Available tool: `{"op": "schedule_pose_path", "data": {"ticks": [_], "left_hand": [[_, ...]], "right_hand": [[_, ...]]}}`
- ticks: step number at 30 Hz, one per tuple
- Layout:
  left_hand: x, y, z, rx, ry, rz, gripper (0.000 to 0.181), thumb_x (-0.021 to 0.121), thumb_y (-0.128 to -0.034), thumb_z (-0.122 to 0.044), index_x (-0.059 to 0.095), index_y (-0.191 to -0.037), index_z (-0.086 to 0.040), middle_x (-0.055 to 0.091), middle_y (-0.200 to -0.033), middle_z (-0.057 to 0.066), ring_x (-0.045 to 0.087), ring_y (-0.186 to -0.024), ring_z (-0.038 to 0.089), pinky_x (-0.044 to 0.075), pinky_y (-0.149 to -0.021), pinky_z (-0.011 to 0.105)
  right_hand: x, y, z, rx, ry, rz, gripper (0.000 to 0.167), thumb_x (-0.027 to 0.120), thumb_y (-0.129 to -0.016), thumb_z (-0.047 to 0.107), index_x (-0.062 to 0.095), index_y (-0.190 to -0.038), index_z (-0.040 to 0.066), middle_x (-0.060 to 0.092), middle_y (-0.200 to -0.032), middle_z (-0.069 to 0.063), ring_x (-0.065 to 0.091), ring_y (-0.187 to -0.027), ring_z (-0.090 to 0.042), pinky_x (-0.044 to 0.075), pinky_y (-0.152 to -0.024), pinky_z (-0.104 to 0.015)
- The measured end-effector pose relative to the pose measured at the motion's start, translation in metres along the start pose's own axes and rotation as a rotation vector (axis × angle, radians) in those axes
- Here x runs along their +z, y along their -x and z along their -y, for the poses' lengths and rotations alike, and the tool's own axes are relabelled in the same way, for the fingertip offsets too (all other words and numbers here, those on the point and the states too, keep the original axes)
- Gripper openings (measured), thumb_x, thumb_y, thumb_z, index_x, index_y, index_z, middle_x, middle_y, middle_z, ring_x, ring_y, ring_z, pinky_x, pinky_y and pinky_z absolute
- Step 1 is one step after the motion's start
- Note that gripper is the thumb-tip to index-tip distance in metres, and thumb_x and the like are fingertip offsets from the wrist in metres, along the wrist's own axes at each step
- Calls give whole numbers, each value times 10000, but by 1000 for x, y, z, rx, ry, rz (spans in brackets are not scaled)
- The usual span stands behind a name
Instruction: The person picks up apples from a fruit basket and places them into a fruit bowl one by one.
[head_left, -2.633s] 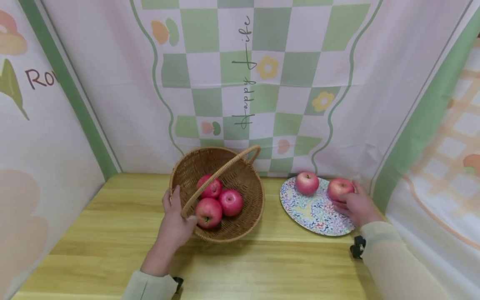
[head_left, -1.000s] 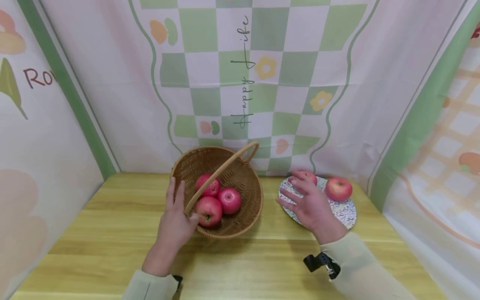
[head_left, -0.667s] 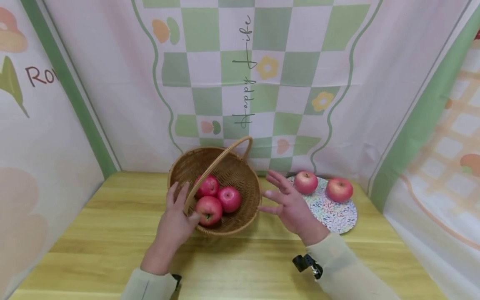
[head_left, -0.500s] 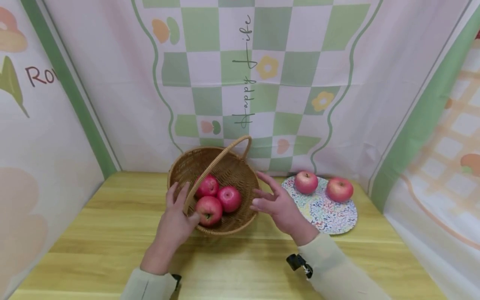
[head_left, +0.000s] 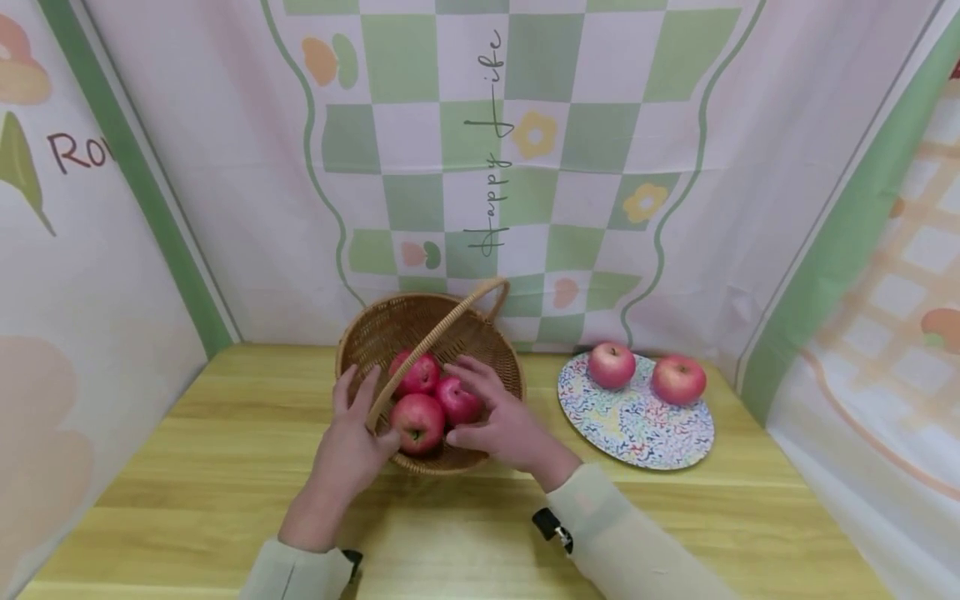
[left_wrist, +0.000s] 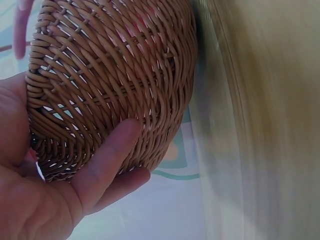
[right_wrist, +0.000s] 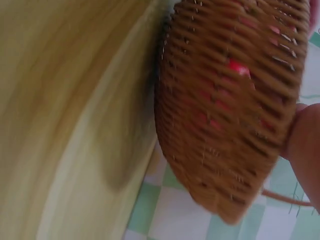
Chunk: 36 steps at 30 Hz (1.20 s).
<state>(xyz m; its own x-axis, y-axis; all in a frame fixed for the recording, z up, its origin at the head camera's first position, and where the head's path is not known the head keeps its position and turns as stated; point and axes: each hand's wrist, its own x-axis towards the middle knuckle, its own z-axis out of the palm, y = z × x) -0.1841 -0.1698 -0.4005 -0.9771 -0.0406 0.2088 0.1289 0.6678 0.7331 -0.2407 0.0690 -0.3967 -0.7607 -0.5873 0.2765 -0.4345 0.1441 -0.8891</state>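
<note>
A round wicker basket [head_left: 491, 346] with an arched handle [head_left: 450, 317] stands tilted towards me, holding three red apples. My left hand [head_left: 347, 454] grips its left rim, thumb inside, fingers [left_wrist: 107, 160] spread along the outer weave in the left wrist view. Reaching over the right rim, my right hand [head_left: 506, 421] has its fingers and thumb spread about the right-hand apple [head_left: 456, 402]; contact with it cannot be made out. The front apple [head_left: 417, 423] and the back apple [head_left: 418, 375] lie beside it. In the right wrist view the basket wall [right_wrist: 225, 115] hides most of the fruit.
On the right, a speckled round plate [head_left: 637, 433] carries two more apples, one at the back [head_left: 612, 365] and one at the right [head_left: 678, 380]. Both rest on a wooden table [head_left: 450, 533]. A checked cloth [head_left: 480, 167] hangs close behind.
My right hand has let go of the right apple on the plate, come away with nothing in it, and moved left into the basket. The basket's handle has shifted slightly; my left hand stays put.
</note>
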Motion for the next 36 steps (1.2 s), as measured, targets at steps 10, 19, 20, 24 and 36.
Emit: {"op": "schedule_pose_path", "data": {"ticks": [10,19,20,24,36], "left_hand": [[-1,1,-2,47,-18,25,955,744,-826,-78,201,-1604,-187,3,-1639,76,448,-474,135,448,-480,300],[-2,0,-1,64,-26,32,957,768,-833,-108,201,-1602,-165,-1,-1637,78,444,-463,136,451,-498,309],[-2,0,-1,66,-26,33,956,770,-835,-110,201,-1602,-160,-1,-1637,82,441,-461,134,451,-495,307],[-3,2,-1,68,-21,39,953,769,-843,-105,195,-1602,-149,0,-1638,91,434,-458,127,445,-482,291],[-3,2,0,96,-12,33,941,758,-848,-87,200,-1603,-159,2,-1636,86,389,-437,109,414,-451,276]], "right_hand": [[19,-9,0,11,33,84,854,791,-802,-6,422,-1536,224,102,-1630,7,284,-1414,-288,415,-1018,-523],[23,-14,-1,3,181,119,846,810,-788,54,449,-1518,286,130,-1627,51,170,-1459,-200,380,-1047,-440],[24,-15,-2,-8,204,125,848,808,-787,52,449,-1517,287,136,-1625,57,172,-1461,-202,387,-1041,-427],[29,-18,-4,-23,317,141,856,812,-779,71,450,-1510,332,141,-1623,74,192,-1454,-209,403,-1014,-398],[38,-24,-5,-1,437,197,817,761,-805,36,457,-1511,313,141,-1630,1,206,-1445,-241,506,-751,-242]]}}
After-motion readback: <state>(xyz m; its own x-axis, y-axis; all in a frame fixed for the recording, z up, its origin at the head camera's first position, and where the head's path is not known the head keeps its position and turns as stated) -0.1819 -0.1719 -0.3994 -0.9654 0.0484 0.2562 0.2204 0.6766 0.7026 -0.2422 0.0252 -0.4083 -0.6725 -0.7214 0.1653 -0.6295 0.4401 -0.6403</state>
